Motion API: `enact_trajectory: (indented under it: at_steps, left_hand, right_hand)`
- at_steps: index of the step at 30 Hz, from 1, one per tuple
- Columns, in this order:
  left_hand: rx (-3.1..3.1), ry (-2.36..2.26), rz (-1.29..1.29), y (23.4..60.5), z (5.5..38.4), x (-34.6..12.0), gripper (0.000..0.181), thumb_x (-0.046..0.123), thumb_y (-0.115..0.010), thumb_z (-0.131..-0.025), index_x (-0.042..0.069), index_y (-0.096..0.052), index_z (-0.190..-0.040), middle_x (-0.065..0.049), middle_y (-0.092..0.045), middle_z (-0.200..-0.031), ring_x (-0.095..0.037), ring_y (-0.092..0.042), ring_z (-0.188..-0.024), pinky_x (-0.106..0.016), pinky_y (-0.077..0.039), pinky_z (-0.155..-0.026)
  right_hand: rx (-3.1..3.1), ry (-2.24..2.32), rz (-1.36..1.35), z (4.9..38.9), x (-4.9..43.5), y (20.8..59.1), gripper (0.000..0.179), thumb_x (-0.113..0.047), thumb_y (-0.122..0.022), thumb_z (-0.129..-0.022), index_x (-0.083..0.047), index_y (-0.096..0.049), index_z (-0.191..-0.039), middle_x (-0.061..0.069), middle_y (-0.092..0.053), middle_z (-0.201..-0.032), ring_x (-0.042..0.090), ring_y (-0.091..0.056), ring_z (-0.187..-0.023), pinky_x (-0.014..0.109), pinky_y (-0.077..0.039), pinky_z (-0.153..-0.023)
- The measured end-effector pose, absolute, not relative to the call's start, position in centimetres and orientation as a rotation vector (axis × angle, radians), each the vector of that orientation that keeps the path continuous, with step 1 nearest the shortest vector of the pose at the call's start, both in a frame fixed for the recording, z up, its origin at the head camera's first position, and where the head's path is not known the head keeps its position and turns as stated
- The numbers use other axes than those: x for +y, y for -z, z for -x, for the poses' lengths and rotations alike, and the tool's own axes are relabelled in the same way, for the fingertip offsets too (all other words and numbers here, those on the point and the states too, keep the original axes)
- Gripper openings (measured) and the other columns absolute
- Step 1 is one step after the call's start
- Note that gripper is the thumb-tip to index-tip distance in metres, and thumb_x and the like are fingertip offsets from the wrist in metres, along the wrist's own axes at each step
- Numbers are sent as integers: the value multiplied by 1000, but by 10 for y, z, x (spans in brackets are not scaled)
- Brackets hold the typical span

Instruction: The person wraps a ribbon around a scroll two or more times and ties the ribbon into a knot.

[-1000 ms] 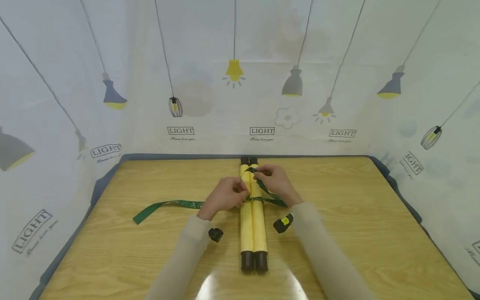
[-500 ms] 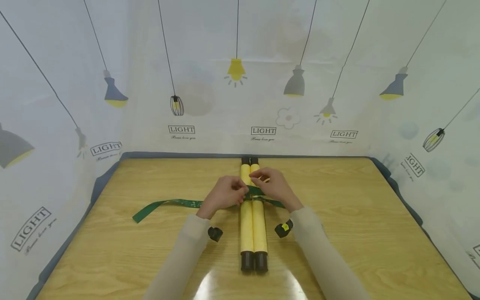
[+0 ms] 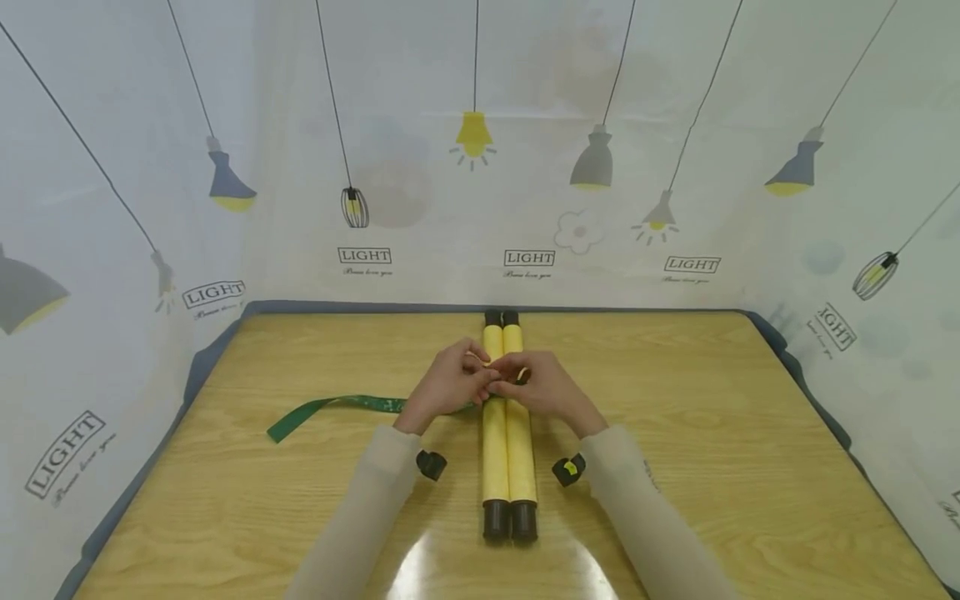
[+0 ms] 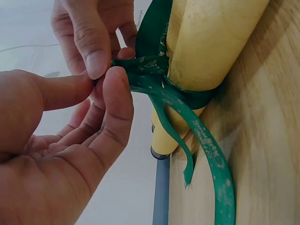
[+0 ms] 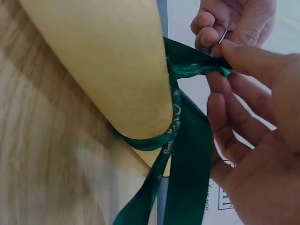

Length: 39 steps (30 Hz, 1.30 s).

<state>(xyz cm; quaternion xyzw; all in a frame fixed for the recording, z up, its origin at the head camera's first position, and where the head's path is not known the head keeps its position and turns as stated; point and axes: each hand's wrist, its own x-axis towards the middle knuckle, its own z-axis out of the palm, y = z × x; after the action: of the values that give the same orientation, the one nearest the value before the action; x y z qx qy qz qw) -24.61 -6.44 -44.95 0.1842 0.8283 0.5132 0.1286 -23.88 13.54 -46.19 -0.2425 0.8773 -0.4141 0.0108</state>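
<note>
Two yellow tubes [image 3: 495,454] with dark end caps lie side by side, pointing away from me. A green ribbon [image 3: 375,403] with pale lettering is wrapped round their middle, its loose tail stretching left across the table. My left hand [image 3: 450,379] and right hand [image 3: 547,387] meet above the tubes. Between its thumb and index finger, the left hand [image 4: 61,136] pinches a gathered part of the ribbon [image 4: 145,72]. In the right wrist view, the right hand [image 5: 262,117] pinches the ribbon [image 5: 190,68] where it rises from the tubes. The exact crossing is partly hidden by fingertips.
The wooden table [image 3: 712,433] spreads out on both sides of the tubes. Behind it stands a pale backdrop [image 3: 420,150] printed with hanging lamps. A small black device sits by each wrist, one at the left sleeve [image 3: 356,508].
My right hand has come down and left until its fingers meet the left hand's. The ribbon part it held over the tubes is drawn in between the hands.
</note>
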Motion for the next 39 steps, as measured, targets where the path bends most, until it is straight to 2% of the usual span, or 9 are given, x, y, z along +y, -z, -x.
enact_trajectory:
  at_steps: [5,11,15,18,20,23,28,35,39]
  left_hand:
    - [2371,-1512,-538,451,248,-68,31,17,-65,-102,5,-53,-127,-10,-75,-88,-36,-72,-75,-52,-60,-73]
    - [2389,-1480,-547,451,253,-74,21,18,-61,-104,7,-62,-121,-11,-74,-92,-32,-71,-77,-50,-60,-73]
    - [2534,-1396,-559,454,256,-75,18,16,-62,-103,7,-70,-117,-9,-72,-104,-25,-69,-85,-38,-59,-71]
    - [2647,-1286,-603,460,259,-75,25,12,-66,-101,7,-69,-125,-10,-68,-117,-19,-65,-85,-32,-55,-71]
    - [2685,-1216,-637,464,260,-73,30,10,-67,-100,8,-68,-130,-12,-65,-123,-18,-61,-79,-31,-53,-67]
    - [2737,-1105,-708,471,260,-70,36,5,-66,-99,11,-67,-134,-11,-60,-128,-16,-55,-75,-29,-50,-66]
    - [2792,-978,-794,477,257,-63,28,2,-63,-99,10,-73,-124,-9,-59,-123,-14,-54,-79,-27,-50,-69]
    - [2824,-996,-756,474,258,-67,7,13,-70,-98,11,-74,-103,-3,-66,-104,-14,-55,-76,-29,-49,-68]
    - [2799,-1048,-744,470,261,-75,5,20,-73,-97,16,-73,-95,1,-72,-94,-12,-59,-74,-29,-51,-67]
  right_hand:
    - [2779,1312,774,237,135,463,15,-22,-77,-94,-15,-81,-106,-2,-78,-92,10,-66,-81,25,-54,-72]
    - [2807,1294,755,237,136,459,10,-21,-76,-94,-16,-82,-101,-2,-79,-91,13,-66,-76,25,-53,-67]
    - [2803,1279,762,239,138,458,10,-24,-76,-95,-17,-81,-98,-4,-79,-89,14,-66,-76,25,-53,-68]
    - [2797,1281,773,239,139,458,10,-24,-76,-94,-16,-81,-98,-5,-78,-89,11,-66,-78,26,-53,-70]
    - [2791,1276,787,239,140,458,10,-24,-77,-94,-16,-81,-98,-5,-78,-90,10,-66,-79,26,-54,-71]
    - [2767,1270,811,239,141,460,10,-24,-76,-94,-17,-81,-99,-6,-78,-92,9,-66,-80,27,-54,-72]
    - [2751,1257,847,241,142,462,7,-24,-76,-94,-21,-80,-99,-8,-78,-93,11,-66,-83,28,-54,-74]
    - [2767,1278,800,240,145,462,9,-27,-75,-95,-22,-80,-101,-9,-76,-93,10,-66,-85,28,-54,-74]
    - [2784,1294,736,240,148,462,8,-27,-76,-94,-21,-79,-99,-8,-76,-92,8,-66,-83,29,-53,-75]
